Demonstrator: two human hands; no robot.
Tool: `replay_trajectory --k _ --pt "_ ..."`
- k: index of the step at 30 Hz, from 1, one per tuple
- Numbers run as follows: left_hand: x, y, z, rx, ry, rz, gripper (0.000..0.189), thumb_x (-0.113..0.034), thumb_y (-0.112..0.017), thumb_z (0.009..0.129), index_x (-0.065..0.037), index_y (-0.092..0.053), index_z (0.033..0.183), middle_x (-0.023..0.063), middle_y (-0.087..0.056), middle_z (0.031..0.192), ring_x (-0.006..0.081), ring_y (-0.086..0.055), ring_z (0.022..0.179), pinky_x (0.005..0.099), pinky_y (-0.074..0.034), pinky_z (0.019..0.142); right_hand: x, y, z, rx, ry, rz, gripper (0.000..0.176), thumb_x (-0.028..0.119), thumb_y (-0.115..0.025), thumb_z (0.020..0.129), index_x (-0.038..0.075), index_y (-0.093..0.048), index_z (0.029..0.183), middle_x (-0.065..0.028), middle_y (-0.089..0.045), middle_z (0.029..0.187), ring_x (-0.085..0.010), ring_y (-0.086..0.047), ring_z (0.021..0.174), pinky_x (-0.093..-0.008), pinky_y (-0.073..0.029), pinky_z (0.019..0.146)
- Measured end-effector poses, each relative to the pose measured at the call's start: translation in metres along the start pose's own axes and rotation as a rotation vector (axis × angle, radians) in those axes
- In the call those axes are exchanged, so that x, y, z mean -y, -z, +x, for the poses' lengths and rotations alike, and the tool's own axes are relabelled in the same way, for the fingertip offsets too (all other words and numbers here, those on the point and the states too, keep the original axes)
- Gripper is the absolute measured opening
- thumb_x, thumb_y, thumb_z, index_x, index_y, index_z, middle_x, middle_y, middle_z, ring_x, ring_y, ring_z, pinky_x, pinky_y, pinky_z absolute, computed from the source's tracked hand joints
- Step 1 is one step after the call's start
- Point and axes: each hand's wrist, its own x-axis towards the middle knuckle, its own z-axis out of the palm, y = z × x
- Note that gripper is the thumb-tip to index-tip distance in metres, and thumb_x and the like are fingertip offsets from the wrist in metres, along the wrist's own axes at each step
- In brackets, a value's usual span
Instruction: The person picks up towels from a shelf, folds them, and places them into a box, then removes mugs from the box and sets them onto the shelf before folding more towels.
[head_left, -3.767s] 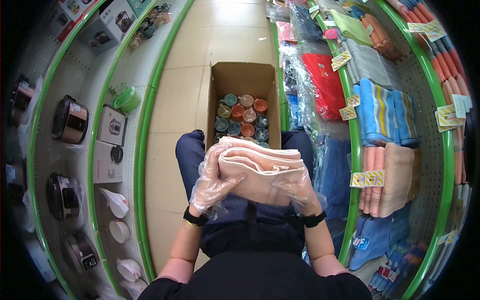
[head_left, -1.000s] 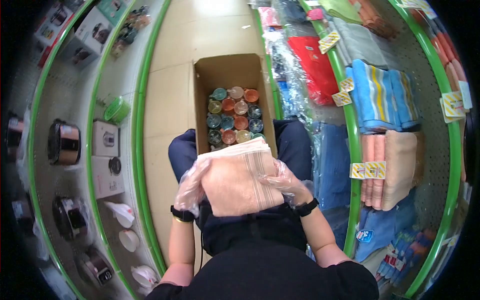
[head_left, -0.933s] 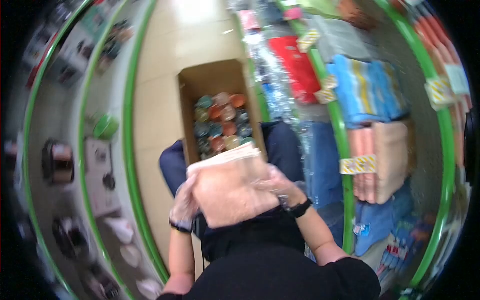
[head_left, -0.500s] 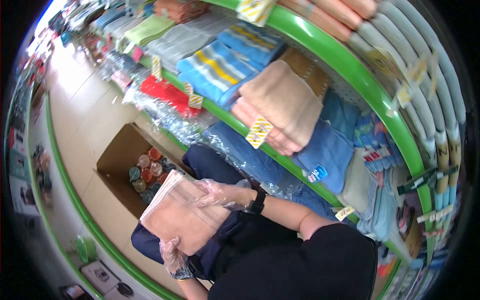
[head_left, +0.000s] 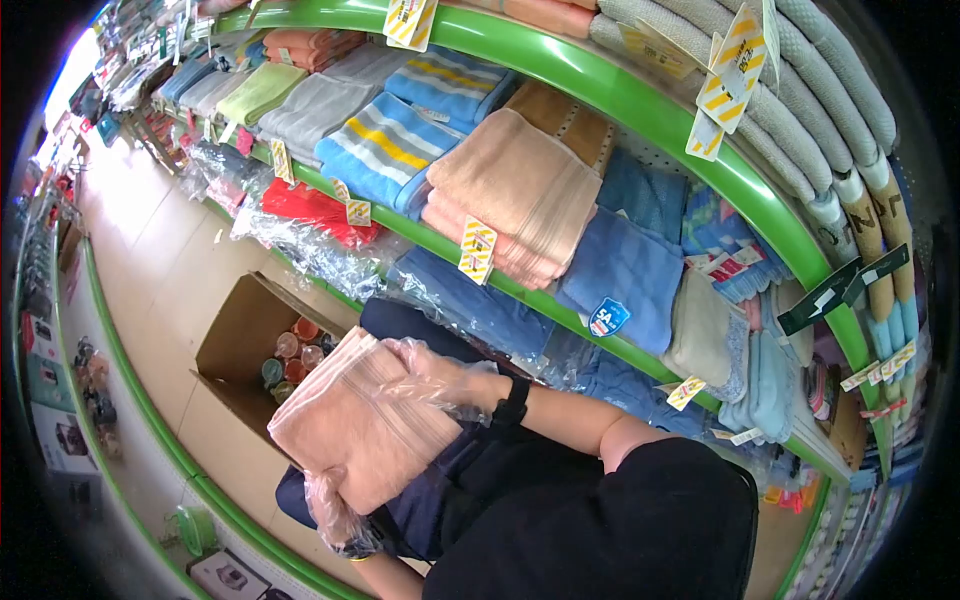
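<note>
I hold a folded peach towel [head_left: 345, 425] with woven bands across it in front of my lap, over the near side of a cardboard box. My left hand [head_left: 328, 508], in a clear plastic glove, grips its lower corner, thumb on top. My right hand [head_left: 428, 373], also gloved and with a black band on the wrist, is closed on the towel's upper edge near the bands. Several layers show at the towel's far edge. The fingers under it are hidden.
The open cardboard box [head_left: 232, 335] on the floor holds several round-lidded containers [head_left: 288, 345]. To the right, a green-edged shelf [head_left: 640, 362] carries folded towels, including a peach stack [head_left: 515, 180] and blue ones [head_left: 625, 275]. Another green-edged shelf [head_left: 150, 435] runs along the left.
My view has shifted slightly, and the shelf goods appear farther left. The towel has turned a little and covers more of the box. Both hands keep hold of it.
</note>
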Motion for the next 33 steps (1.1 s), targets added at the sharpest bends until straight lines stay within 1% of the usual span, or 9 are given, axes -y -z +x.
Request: replay_trajectory --k 4,6,11,14,17,23,26,31,33 --pt "0.0 -0.002 0.003 0.006 0.003 -0.005 0.058 -0.012 -0.058 0.074 0.004 -0.043 0.127 0.0168 -0.054 0.118 0.0266 -0.058 0.102 0.0363 -0.05 0.086 0.006 0.004 -0.006 -0.029 0.003 -0.118 0.069 0.022 -0.076 0.076 -0.005 -0.042 0.129 -0.0139 -0.053 0.123 -0.018 -0.049 0.113 -0.0318 -0.039 0.097" --pt "-0.001 -0.003 0.002 0.042 0.011 -0.011 0.06 -0.014 -0.059 0.075 0.005 -0.041 0.129 0.0172 -0.054 0.12 0.027 -0.058 0.104 0.0374 -0.049 0.089 -0.017 0.001 0.0 0.063 0.114 0.186 0.067 0.021 -0.072 0.081 -0.004 -0.038 0.133 -0.0144 -0.05 0.127 -0.0184 -0.046 0.118 -0.0333 -0.037 0.1" --pt "0.005 0.004 -0.005 -0.003 0.056 -0.124 0.058 -0.016 -0.059 0.081 0.005 -0.039 0.131 0.0187 -0.052 0.125 0.0293 -0.056 0.11 0.039 -0.049 0.092 -0.02 -0.001 -0.002 0.059 0.097 0.114 0.061 0.021 -0.067 0.086 -0.002 -0.037 0.134 -0.0115 -0.05 0.126 -0.0167 -0.045 0.118 -0.0307 -0.035 0.101" --pt "0.006 -0.004 -0.004 -0.041 0.053 -0.114 0.055 -0.022 -0.058 0.088 0.005 -0.039 0.132 0.0172 -0.051 0.127 0.0267 -0.055 0.112 0.0375 -0.047 0.095 -0.02 -0.004 0.0 0.102 0.138 0.236 0.065 0.025 -0.069 0.084 -0.002 -0.037 0.134 -0.0119 -0.051 0.125 -0.0169 -0.045 0.117 -0.0305 -0.036 0.099" --pt "0.007 -0.013 -0.002 -0.076 0.001 -0.053 0.05 -0.02 -0.059 0.089 0.006 -0.044 0.13 0.016 -0.055 0.124 0.023 -0.054 0.112 0.0354 -0.046 0.094 0.01 -0.002 -0.015 0.108 0.168 0.078 0.072 0.029 -0.075 0.078 -0.001 -0.04 0.132 -0.0113 -0.053 0.122 -0.0168 -0.047 0.114 -0.0305 -0.038 0.098" --pt "0.008 0.007 0.002 -0.06 -0.093 0.042 0.058 -0.019 -0.066 0.082 0.0 -0.044 0.131 0.0116 -0.052 0.127 0.0221 -0.053 0.112 0.0334 -0.044 0.096 0.01 0.006 -0.017 0.175 -0.081 0.036 0.077 0.027 -0.083 0.067 -0.004 -0.047 0.127 -0.0091 -0.057 0.117 -0.0157 -0.052 0.107 -0.029 -0.042 0.092" --pt "0.006 0.024 0.005 0.067 -0.187 0.17 0.06 -0.02 -0.069 0.079 -0.003 -0.044 0.131 0.0088 -0.05 0.127 0.02 -0.051 0.112 0.0323 -0.042 0.096 -0.008 0.006 -0.008 0.256 0.133 0.088 0.061 0.017 -0.083 0.068 -0.005 -0.055 0.117 -0.0063 -0.061 0.108 -0.0096 -0.054 0.098 -0.0265 -0.046 0.086" --pt "0.01 0.037 0.008 -0.003 -0.208 0.391 0.051 -0.016 -0.067 0.082 -0.002 -0.047 0.128 0.0053 -0.051 0.123 0.0164 -0.049 0.109 0.0309 -0.04 0.095 0.001 0.001 -0.005 0.332 0.18 0.11 0.047 0.013 -0.081 0.071 -0.003 -0.059 0.108 -0.0041 -0.063 0.103 -0.0059 -0.056 0.092 -0.0239 -0.048 0.082" --pt "0.002 0.01 0.009 -0.031 -0.231 0.264 0.038 -0.005 -0.063 0.082 -0.001 -0.054 0.118 0.0063 -0.055 0.117 0.0173 -0.052 0.109 0.0312 -0.039 0.097 -0.003 -0.006 -0.001 0.262 0.121 0.299 0.044 0.014 -0.081 0.07 -0.002 -0.06 0.106 -0.0036 -0.063 0.102 -0.0058 -0.055 0.094 -0.0243 -0.048 0.083"
